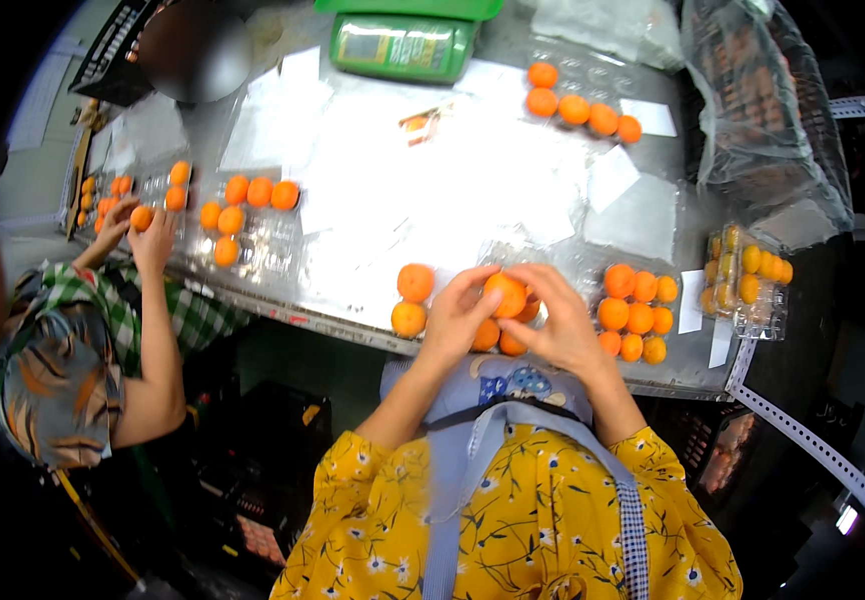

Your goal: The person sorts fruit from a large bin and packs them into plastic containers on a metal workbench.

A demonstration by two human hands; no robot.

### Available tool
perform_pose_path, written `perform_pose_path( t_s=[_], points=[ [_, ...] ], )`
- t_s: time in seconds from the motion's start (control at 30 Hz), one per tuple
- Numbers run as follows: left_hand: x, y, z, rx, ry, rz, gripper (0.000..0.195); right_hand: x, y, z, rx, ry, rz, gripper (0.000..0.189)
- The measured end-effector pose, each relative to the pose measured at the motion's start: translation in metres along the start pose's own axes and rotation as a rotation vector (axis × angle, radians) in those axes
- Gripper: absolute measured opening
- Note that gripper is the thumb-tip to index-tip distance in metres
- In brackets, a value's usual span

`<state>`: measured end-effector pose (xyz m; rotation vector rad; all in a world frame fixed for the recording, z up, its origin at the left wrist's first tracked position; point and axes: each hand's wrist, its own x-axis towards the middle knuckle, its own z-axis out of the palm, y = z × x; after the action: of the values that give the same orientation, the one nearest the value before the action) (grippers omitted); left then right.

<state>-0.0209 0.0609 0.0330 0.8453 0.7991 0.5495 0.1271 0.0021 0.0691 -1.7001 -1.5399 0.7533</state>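
Between the fingertips of my left hand [459, 311] and my right hand [556, 319] is an orange mandarin [505, 295], touched from both sides. Below and behind it more mandarins [485, 335] show in a clear plastic tray, which my hands partly hide. Two loose-looking mandarins [415, 283] sit just left of my left hand. To the right of my right hand, a clear tray holds rows of mandarins [613, 313]. Both hands are just above the near edge of the metal table [372, 334].
A green scale [405, 46] stands at the far side. Partly filled trays hold mandarins [573, 109] at back right and mandarins [231, 220] at left. Stacked clear packs [759, 289] sit at the right corner. A co-worker's hands [151, 240] handle a mandarin at far left.
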Motion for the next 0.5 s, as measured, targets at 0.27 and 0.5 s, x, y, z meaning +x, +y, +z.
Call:
perform_pose_path(
  t_s=[0.27, 0.5],
  points=[
    [0.012, 0.0, 0.01, 0.005, 0.044, 0.038, 0.036, 0.011, 0.008, -0.01, 0.166, 0.031, 0.078, 0.046],
    [0.021, -0.007, 0.0, 0.104, 0.006, -0.069, 0.025, 0.054, 0.063, -0.065, 0.142, 0.254, 0.199, 0.047]
  ],
)
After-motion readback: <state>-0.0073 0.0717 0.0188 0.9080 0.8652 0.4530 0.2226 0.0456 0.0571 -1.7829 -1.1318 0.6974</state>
